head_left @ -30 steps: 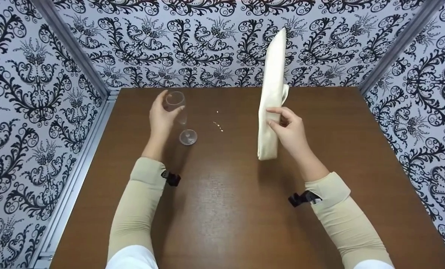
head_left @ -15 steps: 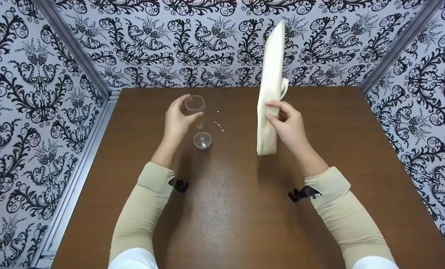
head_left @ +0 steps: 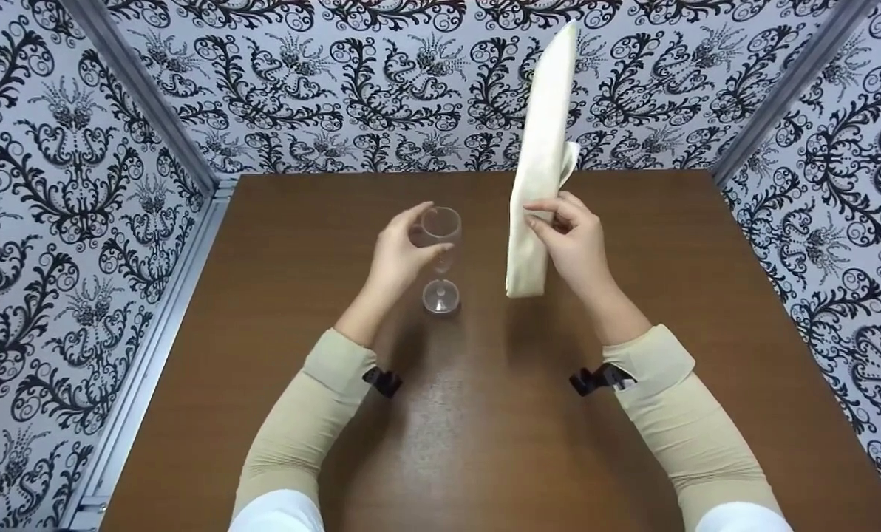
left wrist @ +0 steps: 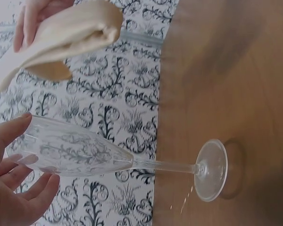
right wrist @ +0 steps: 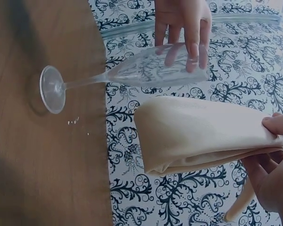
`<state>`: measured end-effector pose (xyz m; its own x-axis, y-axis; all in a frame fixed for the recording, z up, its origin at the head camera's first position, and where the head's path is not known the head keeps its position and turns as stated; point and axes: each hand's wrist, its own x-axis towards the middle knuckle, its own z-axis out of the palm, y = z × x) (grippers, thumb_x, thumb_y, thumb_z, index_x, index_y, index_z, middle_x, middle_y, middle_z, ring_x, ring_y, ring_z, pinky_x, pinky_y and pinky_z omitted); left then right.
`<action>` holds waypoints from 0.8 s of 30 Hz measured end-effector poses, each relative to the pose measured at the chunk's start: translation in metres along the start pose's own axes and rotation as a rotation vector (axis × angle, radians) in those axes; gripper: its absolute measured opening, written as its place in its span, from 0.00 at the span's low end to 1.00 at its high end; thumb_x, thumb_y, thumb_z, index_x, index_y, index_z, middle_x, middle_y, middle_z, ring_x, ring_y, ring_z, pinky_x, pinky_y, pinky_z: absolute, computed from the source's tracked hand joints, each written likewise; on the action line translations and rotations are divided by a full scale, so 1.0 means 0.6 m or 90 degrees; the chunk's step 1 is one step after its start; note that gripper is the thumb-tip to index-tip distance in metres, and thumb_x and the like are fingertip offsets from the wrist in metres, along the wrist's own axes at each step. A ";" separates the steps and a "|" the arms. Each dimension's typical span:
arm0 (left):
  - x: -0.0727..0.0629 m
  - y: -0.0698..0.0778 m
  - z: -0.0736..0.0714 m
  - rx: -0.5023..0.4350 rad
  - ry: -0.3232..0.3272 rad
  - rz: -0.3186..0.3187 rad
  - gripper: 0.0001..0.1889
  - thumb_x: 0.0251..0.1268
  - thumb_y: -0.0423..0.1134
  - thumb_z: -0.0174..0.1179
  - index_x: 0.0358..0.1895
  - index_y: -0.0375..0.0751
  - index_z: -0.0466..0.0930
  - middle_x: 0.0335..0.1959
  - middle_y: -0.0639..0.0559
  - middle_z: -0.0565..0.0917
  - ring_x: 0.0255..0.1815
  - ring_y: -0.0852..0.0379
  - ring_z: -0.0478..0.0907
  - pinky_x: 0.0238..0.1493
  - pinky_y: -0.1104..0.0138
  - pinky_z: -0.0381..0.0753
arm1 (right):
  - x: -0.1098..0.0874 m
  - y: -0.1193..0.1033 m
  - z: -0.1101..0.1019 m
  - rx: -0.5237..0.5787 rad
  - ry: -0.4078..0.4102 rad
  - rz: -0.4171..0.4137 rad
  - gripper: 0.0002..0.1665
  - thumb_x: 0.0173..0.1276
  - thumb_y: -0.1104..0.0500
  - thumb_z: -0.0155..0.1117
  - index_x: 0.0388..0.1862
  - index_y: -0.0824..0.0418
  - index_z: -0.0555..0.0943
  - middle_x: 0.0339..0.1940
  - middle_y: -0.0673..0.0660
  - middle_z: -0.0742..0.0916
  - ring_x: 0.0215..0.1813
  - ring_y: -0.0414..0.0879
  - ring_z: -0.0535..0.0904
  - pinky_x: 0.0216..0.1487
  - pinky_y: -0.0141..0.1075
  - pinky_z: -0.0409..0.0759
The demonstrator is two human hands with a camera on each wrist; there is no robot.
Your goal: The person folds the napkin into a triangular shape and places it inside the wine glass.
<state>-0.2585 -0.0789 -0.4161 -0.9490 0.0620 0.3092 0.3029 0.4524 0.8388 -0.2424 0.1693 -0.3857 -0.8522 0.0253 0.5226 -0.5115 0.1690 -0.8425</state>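
In the head view my left hand holds a clear champagne flute upright by its bowl, fingers and thumb on either side near the rim. The flute's round foot is close to the table and its shadow; whether it touches cannot be told. To the right, my right hand pinches a folded cream cloth napkin between thumb and fingers. The napkin stands tall above the table, pointed at its top, with a loose flap on its right side. A gap separates napkin and flute.
Small pale specks lie on the brown wooden table, near the flute's foot. Patterned panels with black scrolls stand at the back and both sides. Metal rails run along the left edge.
My left hand has carried the flute to the right and slightly nearer, closer to the napkin. The napkin in my right hand has risen a little. The specks are now hidden in the head view.
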 end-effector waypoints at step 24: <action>-0.020 0.030 0.094 -0.023 -0.099 0.053 0.36 0.47 0.34 0.76 0.64 0.36 0.74 0.56 0.41 0.78 0.53 0.50 0.78 0.53 0.71 0.75 | -0.004 -0.028 -0.019 -0.008 0.016 -0.012 0.25 0.57 0.79 0.59 0.55 0.68 0.80 0.54 0.58 0.75 0.48 0.50 0.77 0.49 0.36 0.80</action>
<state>-0.2463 -0.0213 -0.4298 -0.9217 0.2359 0.3079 0.3815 0.4077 0.8296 -0.2304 0.1779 -0.3712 -0.8394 0.0471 0.5414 -0.5257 0.1819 -0.8310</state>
